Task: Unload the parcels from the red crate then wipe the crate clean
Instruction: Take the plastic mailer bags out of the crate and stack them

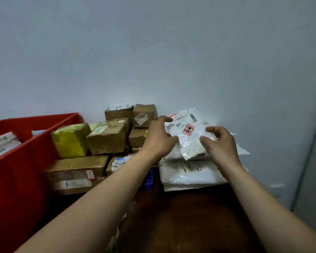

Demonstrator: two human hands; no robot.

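While the red crate (pixel 26 161) is seen at the left, with a pale parcel (pixel 2 143) lying inside it, a white bag (pixel 189 145) with a red stamp and a bar code is found at the right, close to the grey wall (pixel 153 52). It is tilted on top of a pile of other white bags (pixel 186 176). The bag's left edge is held by the left hand (pixel 159 137), with one finger stretched along the top corner and the thumb laid lower down. The right side of the bag is touched by the thumb of the right hand (pixel 223 145), whose fingers are curled just over the plastic. Whether the bag is really pinched by this hand cannot be told. Between the crate and the white bags, brown boxes (pixel 108 137) are stacked against the wall, and a yellow box (pixel 71 140) is set on top, right beside the crate's wall.
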